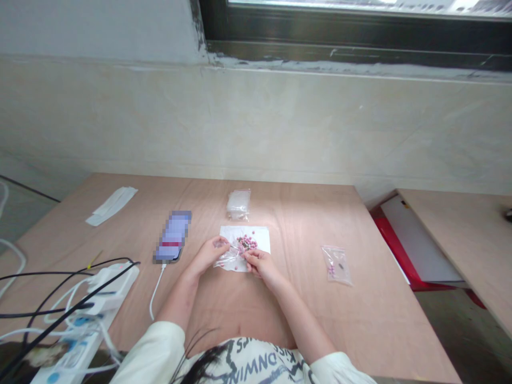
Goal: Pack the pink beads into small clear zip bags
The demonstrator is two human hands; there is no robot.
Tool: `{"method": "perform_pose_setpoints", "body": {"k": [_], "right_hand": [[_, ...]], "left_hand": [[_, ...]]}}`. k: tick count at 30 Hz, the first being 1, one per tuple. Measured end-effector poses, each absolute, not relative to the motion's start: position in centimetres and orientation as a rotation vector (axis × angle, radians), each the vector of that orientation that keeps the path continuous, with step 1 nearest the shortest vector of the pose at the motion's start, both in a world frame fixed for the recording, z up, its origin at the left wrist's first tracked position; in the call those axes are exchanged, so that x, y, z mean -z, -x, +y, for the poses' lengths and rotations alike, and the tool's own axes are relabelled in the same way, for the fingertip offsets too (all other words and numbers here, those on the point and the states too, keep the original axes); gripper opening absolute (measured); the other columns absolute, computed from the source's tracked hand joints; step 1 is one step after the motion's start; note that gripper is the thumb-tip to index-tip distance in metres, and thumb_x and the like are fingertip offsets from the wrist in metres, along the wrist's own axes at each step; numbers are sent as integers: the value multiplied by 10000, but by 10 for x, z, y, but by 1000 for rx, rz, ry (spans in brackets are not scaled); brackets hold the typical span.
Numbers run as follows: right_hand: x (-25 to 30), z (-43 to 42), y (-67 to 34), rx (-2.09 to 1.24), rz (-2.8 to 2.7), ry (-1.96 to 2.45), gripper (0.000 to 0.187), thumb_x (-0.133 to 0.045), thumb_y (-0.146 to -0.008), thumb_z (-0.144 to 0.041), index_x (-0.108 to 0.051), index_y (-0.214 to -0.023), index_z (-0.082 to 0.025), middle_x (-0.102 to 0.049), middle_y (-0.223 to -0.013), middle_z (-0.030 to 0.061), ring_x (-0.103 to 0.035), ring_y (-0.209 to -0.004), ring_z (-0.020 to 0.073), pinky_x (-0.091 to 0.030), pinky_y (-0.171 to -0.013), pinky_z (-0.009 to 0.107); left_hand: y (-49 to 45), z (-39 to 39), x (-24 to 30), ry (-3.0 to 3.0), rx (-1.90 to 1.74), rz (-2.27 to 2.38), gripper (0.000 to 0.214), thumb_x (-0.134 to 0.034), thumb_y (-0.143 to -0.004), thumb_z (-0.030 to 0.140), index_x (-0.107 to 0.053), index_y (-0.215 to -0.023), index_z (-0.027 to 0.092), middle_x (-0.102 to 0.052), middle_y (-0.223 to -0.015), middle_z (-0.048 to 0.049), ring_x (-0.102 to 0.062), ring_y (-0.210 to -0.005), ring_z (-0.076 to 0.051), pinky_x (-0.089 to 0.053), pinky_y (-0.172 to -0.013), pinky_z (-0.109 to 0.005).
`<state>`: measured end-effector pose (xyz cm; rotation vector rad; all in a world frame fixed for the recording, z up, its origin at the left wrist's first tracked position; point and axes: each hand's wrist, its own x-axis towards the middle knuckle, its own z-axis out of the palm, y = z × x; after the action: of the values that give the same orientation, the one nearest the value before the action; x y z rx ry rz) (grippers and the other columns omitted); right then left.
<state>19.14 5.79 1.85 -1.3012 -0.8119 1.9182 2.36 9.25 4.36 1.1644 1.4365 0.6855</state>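
Pink beads (247, 242) lie in a loose heap, with some dark bits among them, on a white sheet of paper (262, 232) in the middle of the table. My left hand (210, 255) pinches a small clear plastic bag (229, 260) over the paper's left side. At the near edge of the heap, my right hand (261, 263) is closed in a pinch, its fingertips close to the bag. Whatever those fingers hold is too small to make out. Further right, a small clear zip bag (336, 265) with a few pink beads and a dark piece lies flat.
A pack of clear bags (239, 205) lies beyond the paper. To the left are a phone (173, 234) on a white cable, folded white strips (112, 206) and a power strip (108, 288) with tangled cords. A red folder (394, 245) sits beside the table at right.
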Motion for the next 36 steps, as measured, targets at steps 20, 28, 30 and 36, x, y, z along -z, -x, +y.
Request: {"method": "perform_pose_setpoints", "body": {"k": [20, 28, 30, 36], "right_hand": [[-48, 55, -203, -1468, -1019, 1342, 259, -519, -691, -442, -499, -696, -184, -445, -569, -23, -402, -486, 92, -292, -375, 184], [-89, 47, -211, -1169, -1463, 1281, 144, -440, -779, -293, -536, -735, -195, -549, -747, 33, -493, -717, 158, -390, -643, 276], [-90, 43, -210, -1143, -1432, 1316, 131, -455, -772, -292, -545, -775, -197, -568, -780, 38, -496, -733, 162, -382, -667, 283], [-78, 34, -206, -1260, -1311, 1391, 161, -496, -737, -323, -509, -664, -181, -533, -666, 17, -474, -655, 149, -361, -620, 261]], "left_hand": [[-13, 75, -82, -1284, -572, 1242, 242, -614, -632, 351, -598, -760, 147, -601, -772, -33, -541, -701, -145, -426, -616, -215], [-27, 78, -97, -1420, -611, 1135, 212, -540, -706, 362, -588, -754, 161, -561, -715, -10, -498, -660, -134, -391, -599, -210], [-28, 76, -96, -1470, -605, 1141, 196, -530, -713, 350, -580, -697, 162, -538, -656, 3, -482, -633, -132, -376, -582, -207], [-29, 63, -92, -1621, -675, 1269, 158, -487, -737, 299, -535, -649, 177, -519, -632, 10, -471, -625, -142, -351, -573, -219]]}}
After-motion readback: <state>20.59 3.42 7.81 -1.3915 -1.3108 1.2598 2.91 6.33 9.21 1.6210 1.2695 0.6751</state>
